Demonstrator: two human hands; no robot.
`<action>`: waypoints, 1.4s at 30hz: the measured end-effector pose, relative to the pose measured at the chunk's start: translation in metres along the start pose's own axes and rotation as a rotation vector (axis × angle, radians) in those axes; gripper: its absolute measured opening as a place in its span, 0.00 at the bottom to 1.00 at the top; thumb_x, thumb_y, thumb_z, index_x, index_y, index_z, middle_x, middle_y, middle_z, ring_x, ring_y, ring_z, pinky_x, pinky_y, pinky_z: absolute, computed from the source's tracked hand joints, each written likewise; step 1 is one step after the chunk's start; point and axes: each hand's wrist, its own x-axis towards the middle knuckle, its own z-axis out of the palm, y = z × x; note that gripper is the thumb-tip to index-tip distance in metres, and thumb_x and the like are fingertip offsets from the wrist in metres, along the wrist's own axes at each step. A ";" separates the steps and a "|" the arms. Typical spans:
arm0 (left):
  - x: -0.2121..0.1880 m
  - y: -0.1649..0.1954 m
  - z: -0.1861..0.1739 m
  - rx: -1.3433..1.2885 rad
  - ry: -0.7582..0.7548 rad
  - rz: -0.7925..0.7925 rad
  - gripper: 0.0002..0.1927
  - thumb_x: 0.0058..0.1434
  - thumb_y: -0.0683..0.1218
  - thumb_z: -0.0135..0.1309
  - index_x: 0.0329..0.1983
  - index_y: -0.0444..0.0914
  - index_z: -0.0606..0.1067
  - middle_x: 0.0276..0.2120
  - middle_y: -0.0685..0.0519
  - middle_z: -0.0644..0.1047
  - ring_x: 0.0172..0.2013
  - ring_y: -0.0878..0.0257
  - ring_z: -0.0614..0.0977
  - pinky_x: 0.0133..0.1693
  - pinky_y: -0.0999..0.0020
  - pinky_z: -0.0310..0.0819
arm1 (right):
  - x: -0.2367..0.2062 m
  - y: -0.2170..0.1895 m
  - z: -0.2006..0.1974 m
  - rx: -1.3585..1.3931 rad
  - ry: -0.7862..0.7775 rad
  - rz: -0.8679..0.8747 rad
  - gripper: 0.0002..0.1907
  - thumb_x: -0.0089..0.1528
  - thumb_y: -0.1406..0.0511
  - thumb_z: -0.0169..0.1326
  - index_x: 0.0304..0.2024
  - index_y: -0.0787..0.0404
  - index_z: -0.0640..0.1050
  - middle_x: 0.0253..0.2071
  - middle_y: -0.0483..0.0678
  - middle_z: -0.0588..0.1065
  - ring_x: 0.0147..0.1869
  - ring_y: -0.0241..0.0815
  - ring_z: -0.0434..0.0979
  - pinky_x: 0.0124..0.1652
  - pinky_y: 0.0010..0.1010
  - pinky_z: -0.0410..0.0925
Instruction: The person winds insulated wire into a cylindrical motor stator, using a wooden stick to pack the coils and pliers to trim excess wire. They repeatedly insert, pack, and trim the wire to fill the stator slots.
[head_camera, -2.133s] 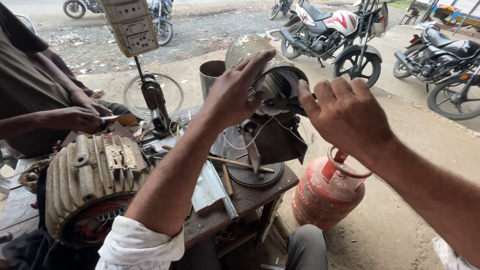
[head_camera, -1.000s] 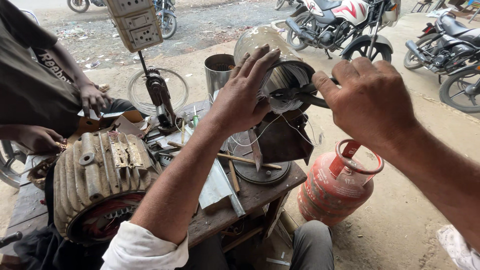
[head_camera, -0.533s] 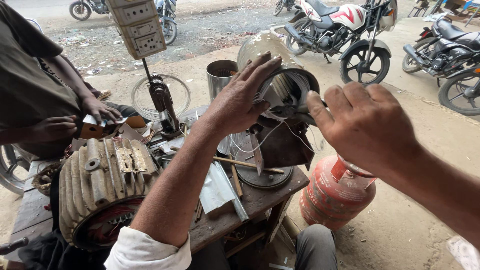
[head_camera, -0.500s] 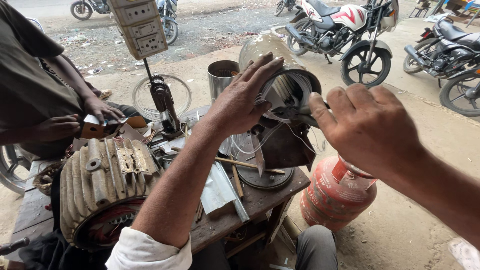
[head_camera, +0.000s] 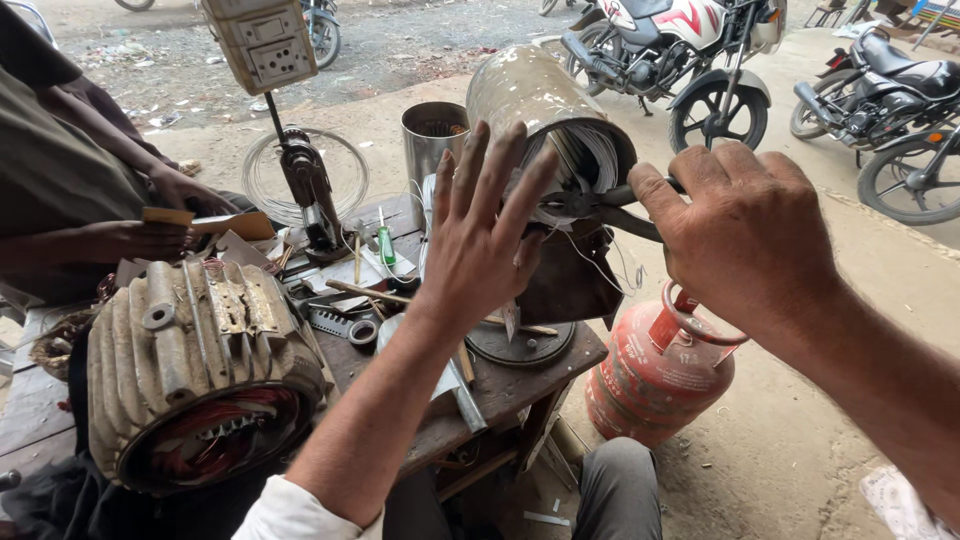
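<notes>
My left hand (head_camera: 480, 240) is open with its fingers spread, held flat against the near side of a grey metal motor stator (head_camera: 530, 90). The stator lies tilted on a stand with its open end toward me, white windings (head_camera: 590, 160) showing inside. My right hand (head_camera: 745, 240) is closed on dark pliers (head_camera: 600, 205). The pliers' jaws reach into the windings at the stator's rim. Thin loose wires hang below the opening.
A large finned motor housing (head_camera: 190, 350) sits at the left on the cluttered wooden bench (head_camera: 500, 385). Another person's hands (head_camera: 170, 215) hold a flat piece there. A steel cup (head_camera: 432, 135), a switch box (head_camera: 262, 40), a red gas cylinder (head_camera: 655, 370) and motorcycles (head_camera: 700, 50) are around.
My left hand has let go of the stator's top and opened, fingers now spread against its side. My right hand has drawn slightly back with the pliers still at the windings.
</notes>
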 end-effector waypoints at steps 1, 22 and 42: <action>0.000 0.000 0.003 0.015 0.004 0.016 0.55 0.51 0.46 0.71 0.78 0.53 0.53 0.77 0.46 0.53 0.77 0.43 0.53 0.75 0.38 0.45 | 0.001 0.000 0.000 -0.011 -0.003 0.000 0.13 0.59 0.67 0.57 0.46 0.55 0.83 0.31 0.44 0.73 0.39 0.42 0.76 0.35 0.35 0.69; 0.014 0.009 -0.018 -0.270 -0.031 -0.013 0.55 0.47 0.40 0.64 0.78 0.44 0.52 0.76 0.45 0.58 0.76 0.42 0.59 0.76 0.50 0.54 | -0.003 -0.004 -0.007 -0.095 0.022 -0.021 0.17 0.63 0.65 0.55 0.54 0.50 0.82 0.35 0.42 0.72 0.43 0.41 0.73 0.40 0.35 0.66; 0.016 0.006 -0.001 -0.175 0.009 -0.027 0.61 0.46 0.55 0.75 0.77 0.43 0.50 0.72 0.37 0.57 0.72 0.37 0.58 0.73 0.44 0.51 | 0.007 -0.012 -0.022 -0.493 0.129 -0.220 0.14 0.63 0.59 0.54 0.50 0.50 0.80 0.32 0.37 0.68 0.37 0.34 0.66 0.38 0.29 0.58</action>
